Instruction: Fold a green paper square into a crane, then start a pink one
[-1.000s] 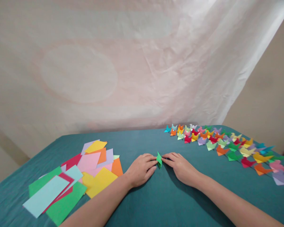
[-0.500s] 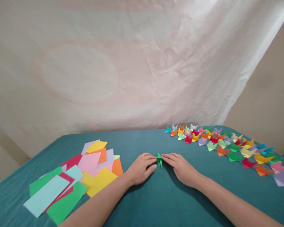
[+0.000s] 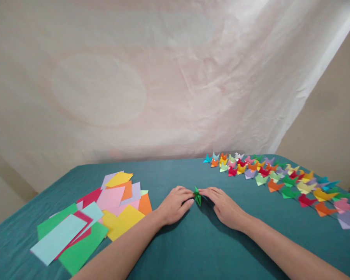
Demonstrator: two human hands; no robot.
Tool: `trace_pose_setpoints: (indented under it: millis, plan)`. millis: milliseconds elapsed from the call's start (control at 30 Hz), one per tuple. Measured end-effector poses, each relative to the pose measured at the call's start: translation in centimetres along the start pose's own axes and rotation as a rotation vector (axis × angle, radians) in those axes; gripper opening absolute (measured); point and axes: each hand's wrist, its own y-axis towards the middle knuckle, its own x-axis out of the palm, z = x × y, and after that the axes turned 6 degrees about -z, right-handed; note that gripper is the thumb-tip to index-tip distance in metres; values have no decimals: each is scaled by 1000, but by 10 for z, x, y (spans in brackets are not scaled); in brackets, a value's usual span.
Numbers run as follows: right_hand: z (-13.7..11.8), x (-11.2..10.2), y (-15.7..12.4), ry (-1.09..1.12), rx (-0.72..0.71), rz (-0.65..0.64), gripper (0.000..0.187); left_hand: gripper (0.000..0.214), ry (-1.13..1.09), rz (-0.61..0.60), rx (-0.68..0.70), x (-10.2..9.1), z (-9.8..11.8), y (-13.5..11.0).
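A small green folded-paper bird (image 3: 197, 196) stands between my two hands near the middle of the table. My left hand (image 3: 175, 205) has its fingertips closed on the bird's left side, with the thumb held below them. From the other side my right hand (image 3: 223, 205) reaches in, its fingertips touching the bird's upper right part. The fingertips hide some of the folds. Both forearms come in from the bottom of the view.
Loose coloured paper sheets (image 3: 84, 229) lie in an overlapping heap at the left. Rows of folded paper birds (image 3: 275, 186) in many colours stand at the right. Behind the teal-covered table (image 3: 169, 171) hangs a pale cloth (image 3: 163, 89).
The green bird's lower point has turned slightly to the right. My left thumb has risen a little towards it. Both hands otherwise keep their places.
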Motion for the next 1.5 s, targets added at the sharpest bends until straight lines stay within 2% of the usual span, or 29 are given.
trace_pose_setpoints:
  millis: [133,400,967,1500]
  plan:
    - [1,1,0,36,8,2,62,31,-18,0,-9,0,-1,1]
    - [3,0,1,-16,3,-55,69,33,-47,10,-25,-1,-1,1]
    - [3,3,4,-79,65,-120,63,35,148,14,-33,2,6,-2]
    - [1,1,5,-125,100,-175,60,42,237,-95,-17,3,7,-3]
